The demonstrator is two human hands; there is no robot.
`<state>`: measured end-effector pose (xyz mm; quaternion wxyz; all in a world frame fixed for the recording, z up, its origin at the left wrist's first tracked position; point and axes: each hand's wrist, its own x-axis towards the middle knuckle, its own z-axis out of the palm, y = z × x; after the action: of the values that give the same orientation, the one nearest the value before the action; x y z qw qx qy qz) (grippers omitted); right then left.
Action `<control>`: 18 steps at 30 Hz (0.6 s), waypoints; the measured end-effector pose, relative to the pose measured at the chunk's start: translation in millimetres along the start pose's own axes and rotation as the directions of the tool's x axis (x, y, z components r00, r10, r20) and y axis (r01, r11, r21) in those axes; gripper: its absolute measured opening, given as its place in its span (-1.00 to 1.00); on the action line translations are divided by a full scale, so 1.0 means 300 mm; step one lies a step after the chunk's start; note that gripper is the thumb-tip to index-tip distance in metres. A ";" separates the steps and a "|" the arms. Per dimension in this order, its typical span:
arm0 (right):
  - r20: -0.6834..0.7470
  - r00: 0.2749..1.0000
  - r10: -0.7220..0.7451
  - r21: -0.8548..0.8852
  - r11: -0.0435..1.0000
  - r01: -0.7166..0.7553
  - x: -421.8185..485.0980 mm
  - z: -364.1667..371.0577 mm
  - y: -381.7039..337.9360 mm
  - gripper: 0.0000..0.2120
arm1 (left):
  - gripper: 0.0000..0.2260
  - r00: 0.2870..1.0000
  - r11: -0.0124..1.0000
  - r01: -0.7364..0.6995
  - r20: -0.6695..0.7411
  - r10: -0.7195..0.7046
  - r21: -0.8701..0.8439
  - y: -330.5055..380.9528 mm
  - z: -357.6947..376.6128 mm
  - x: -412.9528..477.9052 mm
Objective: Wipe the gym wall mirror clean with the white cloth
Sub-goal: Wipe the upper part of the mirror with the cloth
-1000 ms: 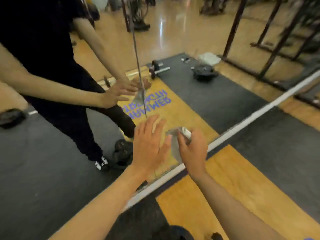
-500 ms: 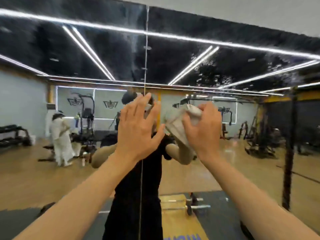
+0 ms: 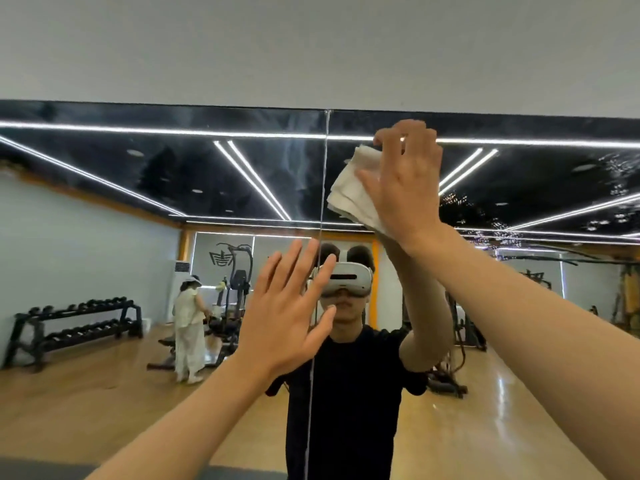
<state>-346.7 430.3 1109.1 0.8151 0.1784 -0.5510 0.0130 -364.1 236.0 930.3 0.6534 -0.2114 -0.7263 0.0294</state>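
Note:
The wall mirror [image 3: 138, 188] fills most of the view, with a vertical seam running down its middle. High on the panel right of the seam, my right hand [image 3: 403, 183] holds the folded white cloth [image 3: 355, 188] against the glass, near the mirror's top edge. My left hand [image 3: 289, 313] lies flat with straight, spread fingers on the glass at the seam, lower down at head height. Streaks and specks show on the upper glass.
A plain grey wall [image 3: 311, 46] runs above the mirror. Everything else is reflection: my own figure in a black shirt, another person in light clothes [image 3: 188, 327], a dumbbell rack [image 3: 72, 323], gym machines and a wooden floor.
My view has swung up from the mirror's foot to its top. Both hands have risen along the glass, and the right hand has carried the cloth higher than the left.

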 end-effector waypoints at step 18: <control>0.397 0.917 -0.046 -0.001 0.999 0.051 -0.156 -0.016 -0.039 -0.38 | -0.32 0.999 1.000 0.000 -0.049 -0.001 -0.029 -0.002 0.026 -0.006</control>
<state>-358.2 429.1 1062.1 0.6876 0.1865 -0.7001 -0.0468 -371.8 236.6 927.5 0.6679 -0.2213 -0.7104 0.0137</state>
